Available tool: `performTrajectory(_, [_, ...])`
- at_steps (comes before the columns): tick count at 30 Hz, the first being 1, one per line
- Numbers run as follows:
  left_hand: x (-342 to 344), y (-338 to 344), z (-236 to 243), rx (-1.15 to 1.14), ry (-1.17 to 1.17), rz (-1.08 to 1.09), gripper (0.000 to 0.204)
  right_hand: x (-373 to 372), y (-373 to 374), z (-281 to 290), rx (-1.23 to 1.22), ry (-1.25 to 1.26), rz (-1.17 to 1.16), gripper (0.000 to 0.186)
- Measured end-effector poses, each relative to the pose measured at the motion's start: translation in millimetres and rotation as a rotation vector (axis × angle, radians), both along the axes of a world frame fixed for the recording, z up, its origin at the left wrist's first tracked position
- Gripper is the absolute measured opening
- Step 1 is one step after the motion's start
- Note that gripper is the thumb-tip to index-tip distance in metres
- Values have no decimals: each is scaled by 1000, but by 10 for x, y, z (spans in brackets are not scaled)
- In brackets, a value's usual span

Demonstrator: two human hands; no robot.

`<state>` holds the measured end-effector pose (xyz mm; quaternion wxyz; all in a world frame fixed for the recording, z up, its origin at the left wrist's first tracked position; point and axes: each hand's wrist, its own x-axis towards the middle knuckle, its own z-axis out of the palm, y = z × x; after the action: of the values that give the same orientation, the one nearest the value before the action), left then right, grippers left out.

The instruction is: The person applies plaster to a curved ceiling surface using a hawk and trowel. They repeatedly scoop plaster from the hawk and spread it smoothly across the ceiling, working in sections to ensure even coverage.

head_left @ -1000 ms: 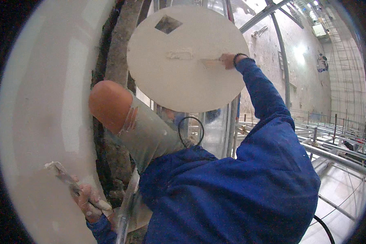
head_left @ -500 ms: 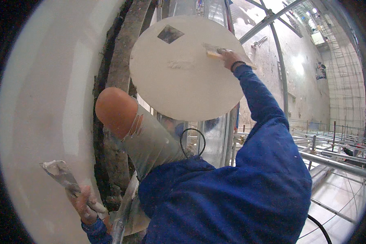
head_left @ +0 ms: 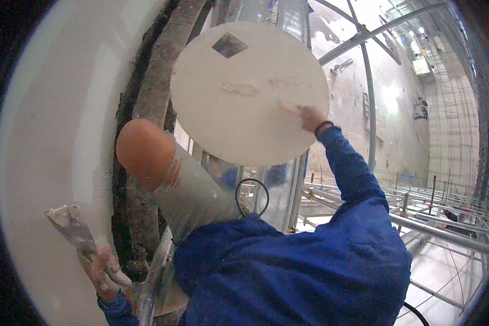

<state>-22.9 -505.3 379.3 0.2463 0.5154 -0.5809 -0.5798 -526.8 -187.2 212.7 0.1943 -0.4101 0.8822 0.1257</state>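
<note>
My left hand (head_left: 101,271), low at the left, is closed around the handle of a putty knife (head_left: 73,233). White paste sits on the knife's blade, which points up and away from me. My right hand (head_left: 311,118) grips a wide scraper (head_left: 290,107), seen nearly edge-on and blurred, over the right part of a large round white panel (head_left: 217,117). Whether its edge touches the panel I cannot tell. Two rough patches of paste (head_left: 239,88) mark the panel's middle, and a dark diamond shape (head_left: 230,45) shows near its far left edge.
A smooth white curved wall (head_left: 43,136) rises on the left, beside a rough dark ledge (head_left: 146,103). My bent knee (head_left: 146,149) is close to the panel. Metal scaffold poles (head_left: 369,92) stand at the right, with a floor far below. A black cable loop (head_left: 267,198) lies before me.
My right hand has moved nearer on the panel, turning the scraper from broadside to nearly edge-on. The left hand still holds the putty knife. The whole view has shifted slightly.
</note>
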Motion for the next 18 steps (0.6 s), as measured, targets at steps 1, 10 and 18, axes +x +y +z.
performTrajectory(1, [19, 19, 8, -42, -16, 31, 41, -286, 11, -165, -88, 113, -93, 44])
performTrajectory(10, [152, -195, -46, -228, -191, -61, 39, -1594, -47, -706, -132, 91, -531, 29])
performTrajectory(18, [545, -372, -489, -77, -42, -33, 32, -980, -800, -524, 77, 88, -201, 43])
